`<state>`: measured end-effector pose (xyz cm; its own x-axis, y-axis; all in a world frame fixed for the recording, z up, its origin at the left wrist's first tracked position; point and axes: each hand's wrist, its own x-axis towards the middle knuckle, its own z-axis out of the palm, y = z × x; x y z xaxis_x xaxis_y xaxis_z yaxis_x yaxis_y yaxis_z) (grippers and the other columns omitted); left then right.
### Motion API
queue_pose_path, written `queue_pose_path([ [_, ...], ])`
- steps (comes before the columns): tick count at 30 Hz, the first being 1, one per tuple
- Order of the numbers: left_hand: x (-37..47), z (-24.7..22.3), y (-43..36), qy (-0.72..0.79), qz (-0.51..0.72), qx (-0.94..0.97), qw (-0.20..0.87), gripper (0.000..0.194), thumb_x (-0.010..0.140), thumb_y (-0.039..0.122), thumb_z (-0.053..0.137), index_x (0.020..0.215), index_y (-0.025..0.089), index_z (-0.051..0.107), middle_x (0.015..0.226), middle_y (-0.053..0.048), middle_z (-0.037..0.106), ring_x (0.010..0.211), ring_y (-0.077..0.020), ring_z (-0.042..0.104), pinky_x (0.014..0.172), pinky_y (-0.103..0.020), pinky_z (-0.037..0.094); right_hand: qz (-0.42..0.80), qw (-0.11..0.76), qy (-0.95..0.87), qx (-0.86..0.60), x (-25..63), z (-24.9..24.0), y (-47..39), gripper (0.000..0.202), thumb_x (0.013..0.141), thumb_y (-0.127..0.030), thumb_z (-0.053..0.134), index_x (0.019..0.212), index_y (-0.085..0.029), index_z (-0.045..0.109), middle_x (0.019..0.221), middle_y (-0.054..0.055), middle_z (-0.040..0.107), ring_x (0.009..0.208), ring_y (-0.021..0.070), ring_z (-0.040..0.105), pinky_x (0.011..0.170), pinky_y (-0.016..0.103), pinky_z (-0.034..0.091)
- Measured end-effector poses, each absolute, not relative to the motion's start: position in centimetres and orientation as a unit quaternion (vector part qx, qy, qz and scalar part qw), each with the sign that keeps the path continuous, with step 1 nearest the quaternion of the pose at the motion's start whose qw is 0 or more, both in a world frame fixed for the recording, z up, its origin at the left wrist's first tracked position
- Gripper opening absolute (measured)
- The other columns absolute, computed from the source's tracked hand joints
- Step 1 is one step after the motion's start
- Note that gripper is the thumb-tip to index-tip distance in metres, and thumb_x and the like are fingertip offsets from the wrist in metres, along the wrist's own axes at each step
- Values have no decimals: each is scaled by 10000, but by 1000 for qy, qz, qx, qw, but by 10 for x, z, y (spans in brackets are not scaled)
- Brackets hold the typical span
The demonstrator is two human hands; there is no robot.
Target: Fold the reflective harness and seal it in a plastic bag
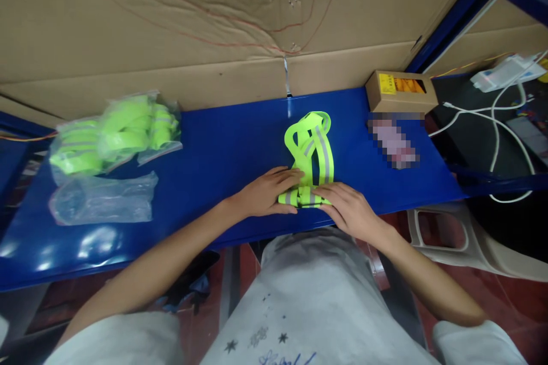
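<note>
A neon yellow-green reflective strap harness [326, 154] with grey stripes lies on the blue tabletop in front of me. Its far part is spread in loose loops, while the near part is gathered into a flat folded bundle close to the table's front edge. My left hand [274, 191] grips the left end of that bundle, fingers across its top and thumb on the near side. At the right end, my right hand [351, 210] pinches the bundle the same way. The fingers partly hide the folds.
Clear bags of similar straps [124, 128] are heaped at the back left. Before them lies a flat clear plastic bag [107, 198]. A cardboard box [402, 94] stands at the back right, with a pixelated object [396, 142] before it. White cables [494, 117] and a pale plastic chair [479, 245] are farther right.
</note>
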<state>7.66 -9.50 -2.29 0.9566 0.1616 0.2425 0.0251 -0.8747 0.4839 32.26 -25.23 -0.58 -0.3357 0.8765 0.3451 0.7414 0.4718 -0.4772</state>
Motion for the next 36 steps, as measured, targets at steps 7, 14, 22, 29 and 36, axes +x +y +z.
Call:
queue_pose_path([
  [7,84,-19,-92,151,187,905,352,575,1023,568,544,1453,203,436,1350,-171,662,1237,-305,662,1037,-451,525,222,307,-761,-527,332,1,-222,234,1082,-350,500,1217,-208,627,1125,101,735,1017,252,695,878,390,543],
  [14,104,-24,-85,230,235,878,347,289,1088,412,454,1257,204,560,1155,-95,668,1099,-219,671,944,-353,536,168,267,-740,-595,340,-15,-195,290,1087,-409,475,1099,-211,687,1182,107,694,1121,283,604,932,436,445],
  [22,112,-25,-91,266,271,896,231,170,1082,324,460,1053,193,565,1105,-105,604,1050,-220,584,942,-383,507,144,315,-728,-591,337,-21,-194,368,1065,-403,535,1352,-184,611,1148,135,620,1091,277,613,938,412,511],
  [29,98,-19,-116,242,290,902,210,220,1090,295,470,1032,179,647,1031,-73,686,994,-185,653,919,-331,543,-20,259,-732,-630,317,-19,-228,229,1077,-302,520,1099,-181,713,1064,113,740,945,264,679,820,386,534],
  [36,62,-14,-184,217,229,944,98,719,931,612,667,1454,142,516,1290,-196,688,1175,-351,671,957,-496,580,-2,276,-750,-601,313,-16,-269,206,1066,-237,541,1163,-173,712,1146,118,768,1060,260,728,913,404,590],
])
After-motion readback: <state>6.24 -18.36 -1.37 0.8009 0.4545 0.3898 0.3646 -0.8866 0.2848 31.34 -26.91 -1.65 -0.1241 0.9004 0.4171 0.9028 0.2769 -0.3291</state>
